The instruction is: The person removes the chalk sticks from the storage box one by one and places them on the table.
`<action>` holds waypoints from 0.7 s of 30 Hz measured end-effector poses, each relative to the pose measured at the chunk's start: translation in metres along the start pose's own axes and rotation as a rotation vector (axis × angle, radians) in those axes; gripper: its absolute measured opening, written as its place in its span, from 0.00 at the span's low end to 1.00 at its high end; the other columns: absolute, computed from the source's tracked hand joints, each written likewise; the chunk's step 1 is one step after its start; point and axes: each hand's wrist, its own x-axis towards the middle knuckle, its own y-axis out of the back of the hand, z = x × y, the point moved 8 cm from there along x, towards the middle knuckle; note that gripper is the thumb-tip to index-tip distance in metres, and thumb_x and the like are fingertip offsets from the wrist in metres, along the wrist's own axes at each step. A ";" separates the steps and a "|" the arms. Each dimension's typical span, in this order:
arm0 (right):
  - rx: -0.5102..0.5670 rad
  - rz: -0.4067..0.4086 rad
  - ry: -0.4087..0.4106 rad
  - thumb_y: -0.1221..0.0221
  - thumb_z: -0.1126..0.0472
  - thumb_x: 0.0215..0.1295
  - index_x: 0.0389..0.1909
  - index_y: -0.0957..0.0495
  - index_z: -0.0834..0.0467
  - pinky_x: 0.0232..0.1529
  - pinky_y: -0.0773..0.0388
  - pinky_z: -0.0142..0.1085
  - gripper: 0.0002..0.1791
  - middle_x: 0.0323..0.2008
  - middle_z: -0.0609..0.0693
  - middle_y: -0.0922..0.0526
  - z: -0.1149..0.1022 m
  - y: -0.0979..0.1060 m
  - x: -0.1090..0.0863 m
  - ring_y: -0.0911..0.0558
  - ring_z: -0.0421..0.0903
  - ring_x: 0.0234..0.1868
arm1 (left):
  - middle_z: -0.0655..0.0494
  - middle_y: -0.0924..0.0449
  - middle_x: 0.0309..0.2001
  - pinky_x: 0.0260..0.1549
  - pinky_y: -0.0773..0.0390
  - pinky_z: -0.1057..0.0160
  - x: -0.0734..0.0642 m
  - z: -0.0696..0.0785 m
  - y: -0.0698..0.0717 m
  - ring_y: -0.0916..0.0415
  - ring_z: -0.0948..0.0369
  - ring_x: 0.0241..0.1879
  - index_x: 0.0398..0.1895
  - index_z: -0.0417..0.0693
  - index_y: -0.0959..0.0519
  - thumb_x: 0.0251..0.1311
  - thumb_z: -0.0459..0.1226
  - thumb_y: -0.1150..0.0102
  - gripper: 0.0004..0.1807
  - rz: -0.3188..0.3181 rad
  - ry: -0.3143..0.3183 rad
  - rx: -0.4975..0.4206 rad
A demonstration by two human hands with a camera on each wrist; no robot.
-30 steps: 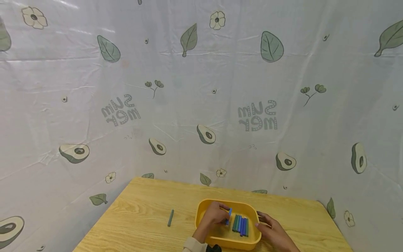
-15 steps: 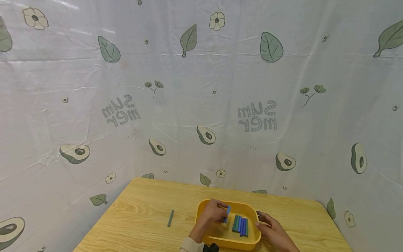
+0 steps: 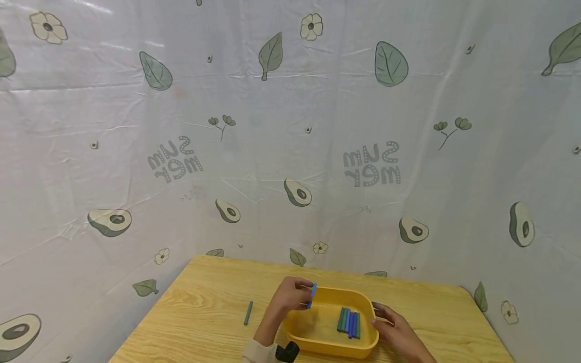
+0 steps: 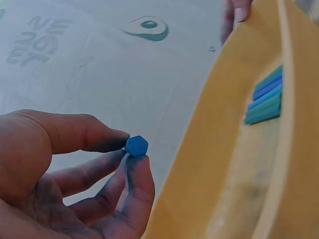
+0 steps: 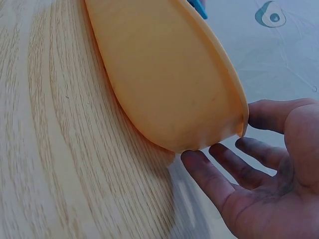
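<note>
Left hand [image 3: 292, 293]: thumb and finger pinching the blue stick [image 3: 311, 296], gap just the stick's width, other fingers bent in below. Stick is held up at the tray's far left corner, lower middle of the head frame; left wrist view shows its six-sided end, center frame, left of the tray [image 3: 333, 348]. Right hand [image 3: 392, 325]: fingers spread, slightly bent, tips against the tray's right end, not wrapped round it. Row of sticks [image 3: 348, 322], green and blue, lies side by side in the tray's right half. Green stick [image 3: 247, 312] on the table [image 3: 218, 297], left of the tray, well apart from it. Printed sheet [image 3: 272, 151] fills the upper frame.
</note>
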 end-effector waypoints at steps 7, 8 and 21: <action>0.008 -0.010 -0.006 0.44 0.54 0.84 0.81 0.48 0.76 0.57 0.12 0.49 0.41 0.71 0.79 0.32 0.003 -0.002 -0.001 0.19 0.64 0.67 | 0.41 0.14 0.46 0.39 0.09 0.54 -0.008 -0.001 0.028 0.13 0.58 0.36 0.60 0.32 0.16 0.65 0.29 0.34 0.20 0.025 -0.018 0.016; 0.004 -0.004 -0.010 0.44 0.54 0.84 0.81 0.47 0.76 0.57 0.12 0.49 0.41 0.71 0.78 0.31 0.003 -0.001 -0.001 0.19 0.63 0.67 | 0.41 0.13 0.46 0.39 0.09 0.54 -0.008 -0.001 0.033 0.13 0.57 0.36 0.60 0.32 0.16 0.65 0.29 0.34 0.20 0.031 -0.020 0.021; -0.005 -0.013 0.007 0.42 0.52 0.82 0.81 0.46 0.74 0.60 0.13 0.48 0.41 0.72 0.77 0.31 -0.002 0.002 -0.003 0.21 0.65 0.69 | 0.43 0.13 0.46 0.40 0.09 0.56 -0.014 -0.012 0.072 0.11 0.58 0.37 0.63 0.31 0.18 0.65 0.30 0.35 0.23 0.076 -0.001 0.037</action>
